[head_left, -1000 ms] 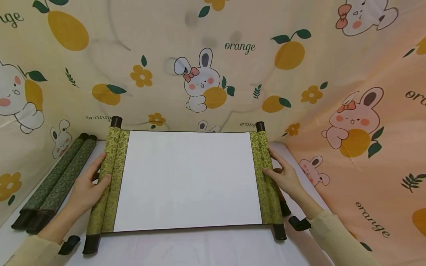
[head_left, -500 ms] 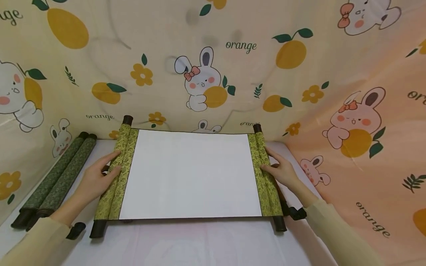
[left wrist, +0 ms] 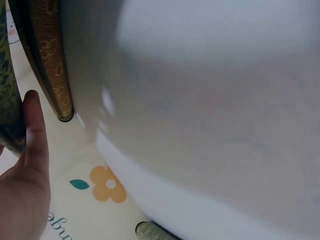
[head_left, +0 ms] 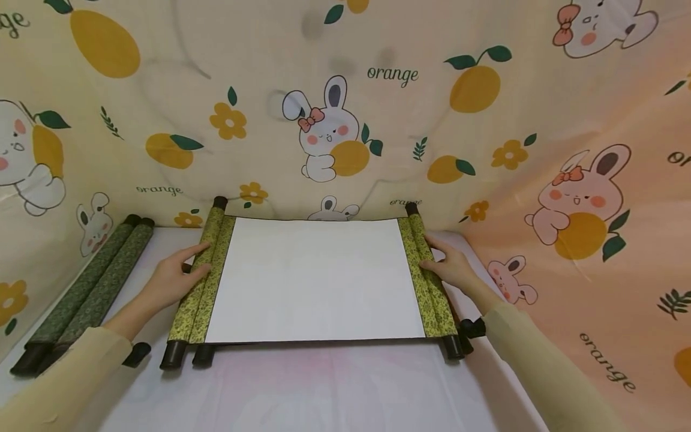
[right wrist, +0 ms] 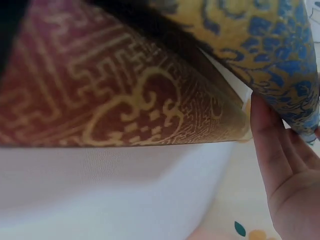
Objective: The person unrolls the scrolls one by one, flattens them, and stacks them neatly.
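An unrolled hanging scroll with a blank white sheet point(head_left: 318, 276) and yellow-green patterned side rolls spans the middle of the head view. My left hand point(head_left: 173, 277) grips its left roll point(head_left: 197, 282), thumb on the front and fingers at the outer side. On the other side my right hand point(head_left: 450, 267) holds the right roll point(head_left: 432, 282) in the same way. In the right wrist view that roll point(right wrist: 280, 55) shows a blue and gold pattern beside the fingers. Below the held scroll lies another scroll with a red and gold pattern point(right wrist: 125, 100), mostly hidden in the head view.
Two rolled dark green scrolls point(head_left: 92, 288) with black knobs lie at the left. A black knob point(head_left: 203, 355) pokes out under the held scroll. The white table point(head_left: 324, 390) meets a cloth wall point(head_left: 259, 72) printed with rabbits and oranges at the back and right.
Both hands have moved the scroll away from me. Its left roll has shifted rightward, so the rolls are closer together. A black knob beneath has come into sight at the lower left.
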`<state>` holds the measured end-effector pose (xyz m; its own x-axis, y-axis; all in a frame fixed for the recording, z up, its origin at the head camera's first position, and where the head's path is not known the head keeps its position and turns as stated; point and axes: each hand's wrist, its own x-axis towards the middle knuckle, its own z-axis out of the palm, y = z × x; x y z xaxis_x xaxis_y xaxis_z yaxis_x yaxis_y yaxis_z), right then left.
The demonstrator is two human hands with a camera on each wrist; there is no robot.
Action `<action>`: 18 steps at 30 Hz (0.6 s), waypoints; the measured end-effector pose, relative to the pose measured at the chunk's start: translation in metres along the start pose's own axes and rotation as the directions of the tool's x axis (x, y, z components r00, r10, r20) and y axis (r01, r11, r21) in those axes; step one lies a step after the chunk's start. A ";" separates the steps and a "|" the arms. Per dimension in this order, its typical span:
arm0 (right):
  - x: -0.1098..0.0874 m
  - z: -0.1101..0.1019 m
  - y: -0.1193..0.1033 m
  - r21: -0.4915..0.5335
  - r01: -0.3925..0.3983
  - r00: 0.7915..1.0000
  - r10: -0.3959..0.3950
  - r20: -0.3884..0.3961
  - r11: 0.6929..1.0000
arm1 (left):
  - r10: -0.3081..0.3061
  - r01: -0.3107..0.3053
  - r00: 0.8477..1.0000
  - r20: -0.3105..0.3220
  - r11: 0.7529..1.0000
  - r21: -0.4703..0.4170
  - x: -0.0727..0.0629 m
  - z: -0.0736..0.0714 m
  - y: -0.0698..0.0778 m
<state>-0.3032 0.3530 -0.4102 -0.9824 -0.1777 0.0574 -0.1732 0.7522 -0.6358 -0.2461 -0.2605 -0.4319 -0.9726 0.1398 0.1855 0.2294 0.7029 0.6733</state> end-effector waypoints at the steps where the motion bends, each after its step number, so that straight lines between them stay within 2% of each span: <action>1: 0.001 0.001 0.001 0.000 0.003 1.000 -0.003 0.005 1.000 | -0.009 0.009 1.000 0.007 1.000 -0.010 0.001 0.001 0.000; 7: 0.007 0.007 0.002 0.006 -0.010 1.000 0.010 0.025 1.000 | -0.048 0.049 0.999 0.025 0.998 -0.044 0.005 0.007 -0.006; 18: 0.013 0.014 0.007 -0.043 -0.042 0.998 0.045 0.053 0.998 | -0.059 0.061 0.997 0.045 0.997 -0.041 0.010 0.017 -0.018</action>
<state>-0.3157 0.3471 -0.4252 -0.9840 -0.1775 -0.0120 -0.1344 0.7857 -0.6039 -0.2603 -0.2598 -0.4542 -0.9852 0.1295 0.1126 0.1709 0.6808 0.7122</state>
